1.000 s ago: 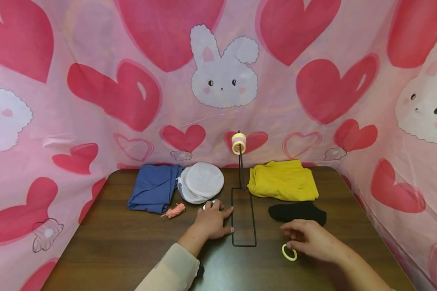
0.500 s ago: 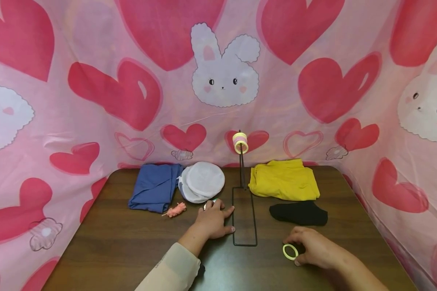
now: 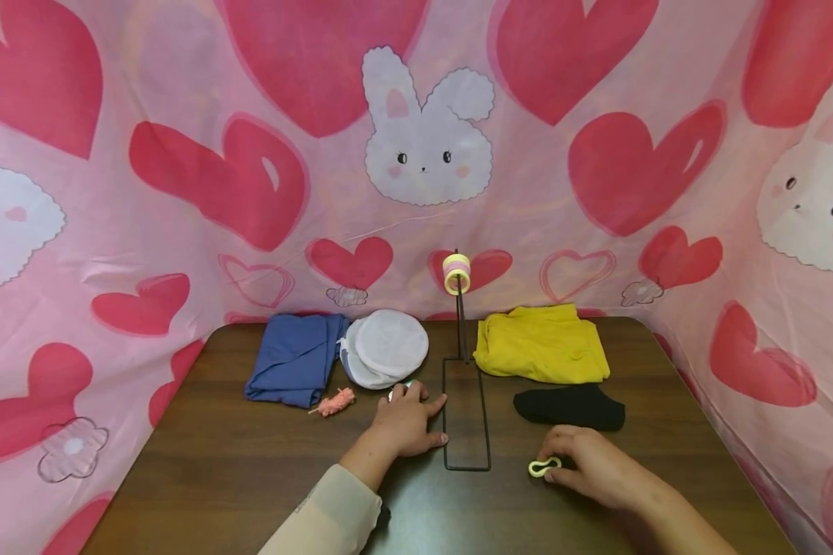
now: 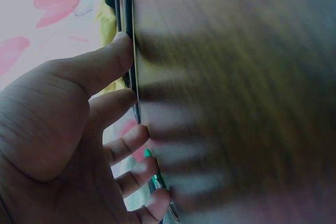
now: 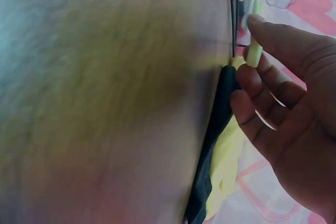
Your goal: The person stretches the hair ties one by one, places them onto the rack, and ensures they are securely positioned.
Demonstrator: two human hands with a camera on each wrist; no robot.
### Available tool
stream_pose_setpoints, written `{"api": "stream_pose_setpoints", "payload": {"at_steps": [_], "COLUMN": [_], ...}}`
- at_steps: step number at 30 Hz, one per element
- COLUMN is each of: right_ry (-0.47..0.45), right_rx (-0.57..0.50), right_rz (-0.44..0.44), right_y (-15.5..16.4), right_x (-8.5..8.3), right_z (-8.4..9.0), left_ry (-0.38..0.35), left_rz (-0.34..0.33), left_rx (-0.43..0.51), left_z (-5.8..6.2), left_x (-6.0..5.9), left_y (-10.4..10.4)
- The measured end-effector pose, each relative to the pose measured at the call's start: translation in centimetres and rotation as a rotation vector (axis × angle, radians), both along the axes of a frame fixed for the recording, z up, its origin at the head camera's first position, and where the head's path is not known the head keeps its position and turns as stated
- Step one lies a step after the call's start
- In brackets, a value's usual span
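My right hand (image 3: 554,465) pinches a yellow-green hair tie (image 3: 537,467) just above the wooden table (image 3: 215,470), squeezed into a figure-eight shape. In the right wrist view the hair tie (image 5: 255,48) sits between thumb and forefinger of that hand (image 5: 251,62). My left hand (image 3: 426,418) lies flat on the table, its straight fingers touching the left side of a black wire stand's base (image 3: 486,420). The left wrist view shows this hand (image 4: 118,124) against the wire (image 4: 128,30). Several hair ties (image 3: 456,273) hang at the top of the stand's post.
Behind the hands lie a blue cloth (image 3: 293,358), white mesh covers (image 3: 385,347), a fuzzy pink tie (image 3: 335,401), a yellow cloth (image 3: 541,343) and a black sock (image 3: 571,407). A green-tipped thing (image 3: 406,382) peeks out at my left fingertips. Pink heart-print fabric (image 3: 180,177) walls three sides.
My right hand took hold of the hair tie that lay on the table, lifted it slightly toward the stand and squeezed it flat. The left hand has not moved.
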State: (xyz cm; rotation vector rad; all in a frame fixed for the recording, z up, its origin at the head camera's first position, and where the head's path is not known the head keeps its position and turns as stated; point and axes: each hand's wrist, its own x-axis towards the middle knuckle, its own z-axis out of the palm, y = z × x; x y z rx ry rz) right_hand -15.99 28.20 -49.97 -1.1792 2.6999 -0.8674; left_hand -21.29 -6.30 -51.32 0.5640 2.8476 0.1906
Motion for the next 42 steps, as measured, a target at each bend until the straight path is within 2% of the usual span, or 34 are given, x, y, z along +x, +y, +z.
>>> {"api": "stream_pose_setpoints", "payload": {"at_steps": [7, 12, 17, 21, 32, 39, 42], "right_ry": [0.142, 0.192, 0.267, 0.293, 0.375, 0.525, 0.559], "right_rx": [-0.070, -0.098, -0.134, -0.155, -0.228, -0.336, -0.375], "right_rz": [-0.018, -0.043, -0.031, -0.031, 0.024, 0.078, 0.082], "right_y": [-1.1, -2.1, -3.2, -4.0, -5.9, -7.6, -8.3], "right_x": [-0.1, -0.2, -0.2, -0.2, -0.3, -0.8, -0.9], "right_z": [1.1, 2.5, 3.9, 4.9, 8.7, 11.3, 12.3], "left_ry": [-0.006, -0.007, -0.008, -0.010, -0.016, -0.015, -0.013], "left_rz": [0.003, -0.001, -0.003, -0.002, 0.007, 0.008, 0.004], "left_rx": [0.008, 0.012, 0.008, 0.009, 0.010, 0.000, -0.001], "left_z": [-0.1, -0.1, 0.0, 0.1, 0.4, 0.6, 0.6], "left_x": [0.0, -0.1, 0.0, 0.0, 0.1, 0.3, 0.2], "left_y": [0.0, 0.1, 0.1, 0.1, 0.2, 0.2, 0.2]}}
